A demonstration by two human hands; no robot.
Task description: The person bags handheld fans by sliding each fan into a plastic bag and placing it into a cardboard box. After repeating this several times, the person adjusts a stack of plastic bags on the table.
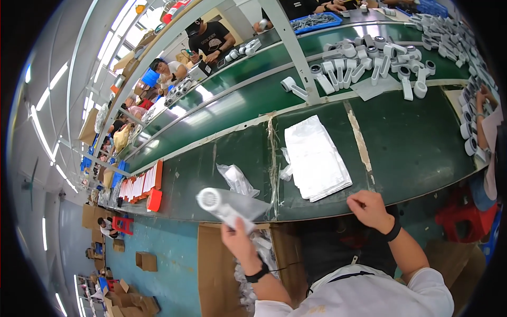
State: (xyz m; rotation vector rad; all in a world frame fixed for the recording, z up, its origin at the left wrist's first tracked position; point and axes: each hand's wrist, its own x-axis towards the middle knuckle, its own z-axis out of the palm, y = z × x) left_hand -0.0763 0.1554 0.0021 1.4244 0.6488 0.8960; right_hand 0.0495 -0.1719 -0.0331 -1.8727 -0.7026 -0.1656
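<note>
My left hand (240, 245) grips a white handheld fan (214, 199) by its handle end. The fan has a round grille head and sits inside a clear plastic bag (253, 209), over the table's near edge. My right hand (369, 210) is curled closed beside the near right corner of a stack of white plastic bags (317, 158), with nothing visible in it. Another clear-bagged item (237, 179) lies on the green table just beyond the fan. Below my left hand, an open cardboard box (216, 264) holds several bagged pieces.
Many grey-white fans (369, 61) are heaped on the conveyor (227, 116) beyond the table. Red-orange boxes (140, 185) stand at the table's left end. A metal post (293, 50) rises behind the bag stack. Co-workers sit across the belt; another person's arm (481, 116) is at right.
</note>
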